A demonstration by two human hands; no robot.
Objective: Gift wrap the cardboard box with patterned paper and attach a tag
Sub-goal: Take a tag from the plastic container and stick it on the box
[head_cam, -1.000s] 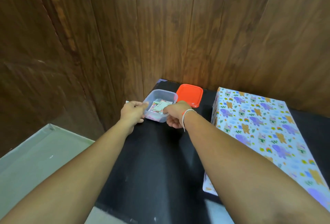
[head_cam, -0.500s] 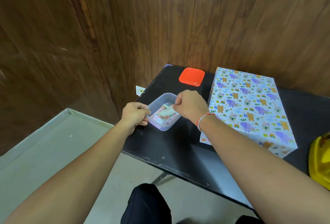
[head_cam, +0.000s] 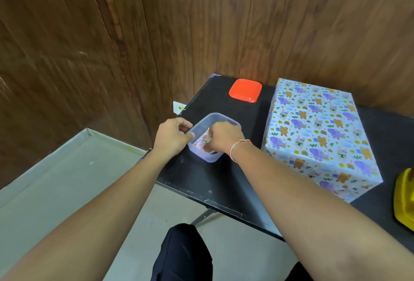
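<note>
Container (head_cam: 214, 156): clear plastic tub on black table (head_cam: 215, 180), near its left edge, lid off.
Left hand (head_cam: 173, 138): fingers curled over the tub's left rim, thumb side on the near-left corner; gripping the wall.
Right hand (head_cam: 224, 138): reaching down into the tub from the right, fingers curled, pinching a small pale paper piece (head_cam: 208, 139); can't tell if it's one tag or several.
Tags (head_cam: 201, 144): small printed paper pieces lying in the tub bottom, directly under and just left of the right hand's fingertips, between the two hands.
Wrapped box (head_cam: 318, 132): already covered in white patterned paper with elephants, bears, rainbows; sits just right of the right wrist, apart from the tub, not touched by either hand.
Wristband (head_cam: 237, 147): orange-white thread on right wrist, near the box's near-left corner.
Lid (head_cam: 245, 90): orange, flat on the table beyond the right hand, well past the tub, beside the box's far-left corner.
Yellow object (head_cam: 405, 197): far right of the right arm, cut by frame edge; can't identify.
Wall (head_cam: 156, 34): dark wood panels behind and left of both hands.
</note>
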